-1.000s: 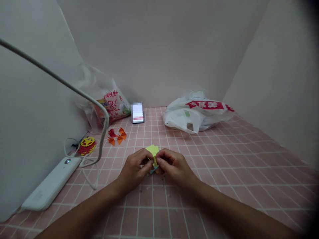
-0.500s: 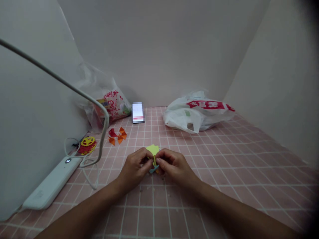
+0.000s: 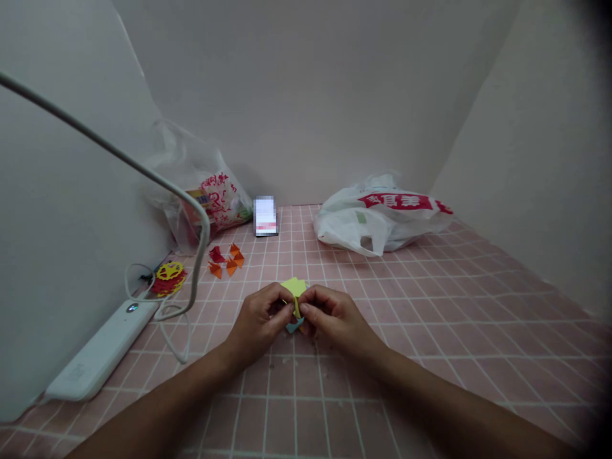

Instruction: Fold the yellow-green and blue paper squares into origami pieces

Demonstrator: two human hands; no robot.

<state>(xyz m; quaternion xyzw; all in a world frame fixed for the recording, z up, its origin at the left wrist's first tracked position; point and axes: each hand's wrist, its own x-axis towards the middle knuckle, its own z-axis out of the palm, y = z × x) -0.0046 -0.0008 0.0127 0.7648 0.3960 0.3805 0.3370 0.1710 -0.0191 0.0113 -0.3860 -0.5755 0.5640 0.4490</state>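
Near the middle of the pink tiled surface, a small yellow paper piece (image 3: 297,308) is pinched between the fingertips of both hands. My left hand (image 3: 262,320) is closed on its left side, and my right hand (image 3: 332,319) grips it from the right. Just behind the fingertips lies light yellow-green paper (image 3: 293,286). A blue folded piece (image 3: 295,326) shows below the fingers, with a bit of orange beside it. The fingers partly hide the paper's folds.
Orange folded pieces (image 3: 232,265) and a red one (image 3: 217,254) lie left of centre. Yellow and red cutouts (image 3: 169,271), a white power bank (image 3: 102,347) and a cable (image 3: 199,217) are farther left. Behind are a phone (image 3: 264,215) and plastic bags (image 3: 229,197), (image 3: 344,223).
Both hands stay almost in place, still pinching the yellow piece. The whole view has shifted very slightly.
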